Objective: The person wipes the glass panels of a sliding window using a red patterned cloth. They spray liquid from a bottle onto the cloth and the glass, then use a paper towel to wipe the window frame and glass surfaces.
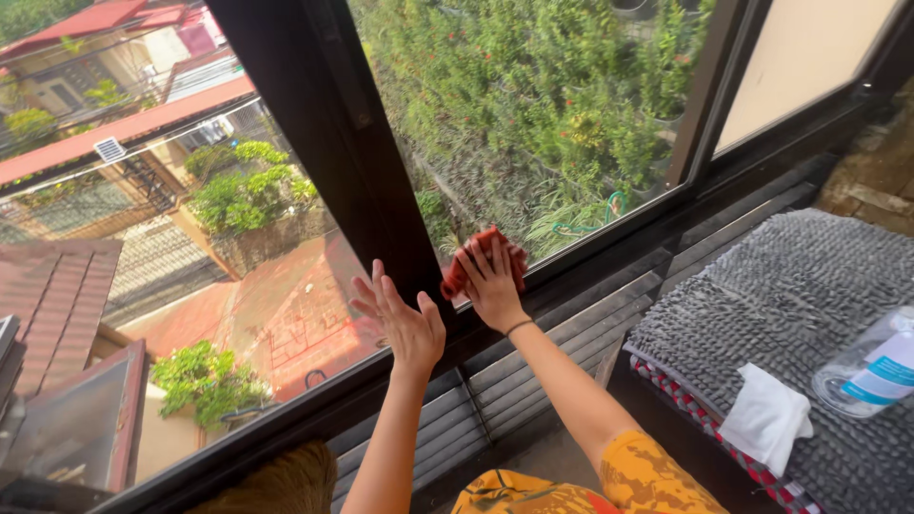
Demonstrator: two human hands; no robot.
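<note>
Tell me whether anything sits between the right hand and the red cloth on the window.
Nothing visible does: the right hand lies flat on the red cloth, pressing it against the window pane. The left hand rests apart, on the dark frame.

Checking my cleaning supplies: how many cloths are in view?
2: a red cloth under the right hand on the glass, a white cloth on the grey mat.
</note>
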